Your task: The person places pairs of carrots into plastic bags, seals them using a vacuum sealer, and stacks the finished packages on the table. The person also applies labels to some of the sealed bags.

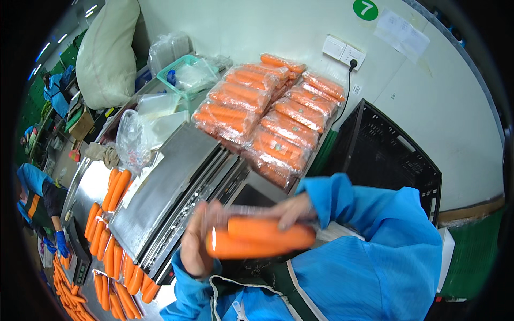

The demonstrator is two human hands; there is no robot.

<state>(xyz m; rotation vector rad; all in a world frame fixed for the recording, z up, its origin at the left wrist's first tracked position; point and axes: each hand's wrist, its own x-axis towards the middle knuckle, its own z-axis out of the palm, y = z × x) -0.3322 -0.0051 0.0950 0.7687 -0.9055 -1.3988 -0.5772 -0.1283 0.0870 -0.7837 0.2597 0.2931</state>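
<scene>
Between my hands, close to my body, is a clear plastic bag of carrots, blurred by motion. My left hand holds its left end, with the fingers upright along the plastic. From above, my right hand grips the bag near its right end. Just beyond my left hand lies a metal film-sealing machine, with long sealing bars along its near side. Past the machine, wrapped carrot packs are stacked in two rows.
Unwrapped carrot portions lie on the metal table left of the machine. A green basket and clear plastic bags sit behind it. On the right stands a black crate. A power cord hangs from the wall. A blue-gloved co-worker is at far left.
</scene>
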